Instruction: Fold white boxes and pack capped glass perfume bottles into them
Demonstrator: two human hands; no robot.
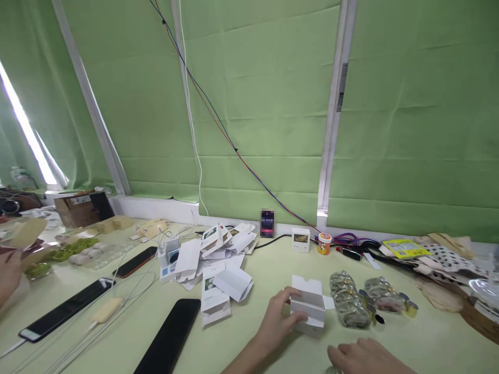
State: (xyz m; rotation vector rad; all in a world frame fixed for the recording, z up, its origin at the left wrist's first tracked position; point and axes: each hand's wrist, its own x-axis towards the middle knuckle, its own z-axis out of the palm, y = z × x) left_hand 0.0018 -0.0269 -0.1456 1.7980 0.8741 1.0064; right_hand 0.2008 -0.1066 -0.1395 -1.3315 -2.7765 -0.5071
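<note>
My left hand (278, 318) grips a small white cardboard box (312, 314) by its left side, thumb and fingers around the wall. Its top flap stands up and a side flap sticks out to the right. My right hand (366, 357) is low at the bottom edge, fingers curled down. A bit of something clear (334, 370) shows beneath its fingertips; the rest is cut off. Beyond my right hand lie small clear jars (351, 304) in a row, with a second group of clear jars (384, 293) beside them. Gold caps (410, 309) show at their ends.
White flattened cartons (218, 259) are heaped left of centre. Black phones (169, 337) and a yellow power bank (107, 310) with cables lie at left. A closed white box (300, 240) and an orange tub (324, 243) stand behind. Another person's hand (10, 275) enters at left.
</note>
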